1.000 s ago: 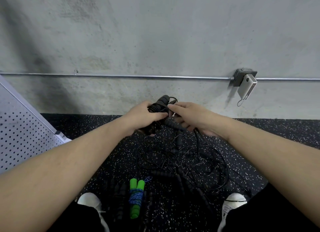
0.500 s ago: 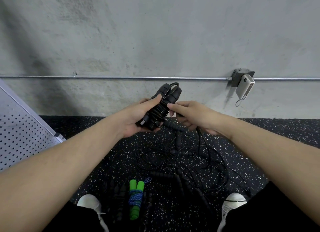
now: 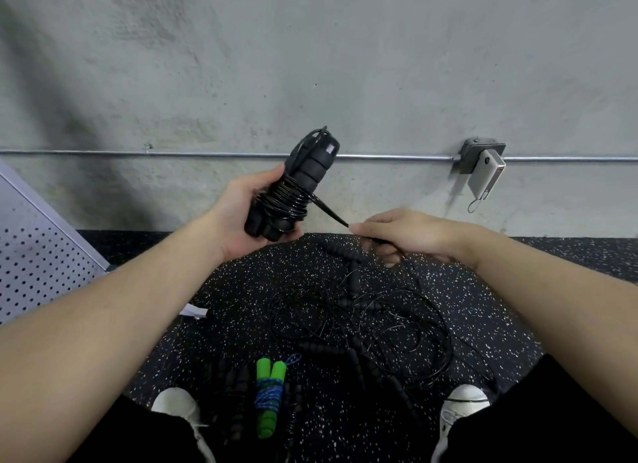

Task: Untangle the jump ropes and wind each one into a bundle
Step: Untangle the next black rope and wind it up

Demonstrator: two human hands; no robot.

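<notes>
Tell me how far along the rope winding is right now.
Done: the green-handled rope lies wound on the floor. In hand: the left hand holds the black bundle, mostly wound; the right hand pinches its loose end. Left: the black tangle on the floor.

Your left hand covers the near side of the wound black bundle. Your right hand hides where the cord ends. In the tangle on the floor you can't separate one rope from another. Both shoes are cut off by your shorts.
</notes>
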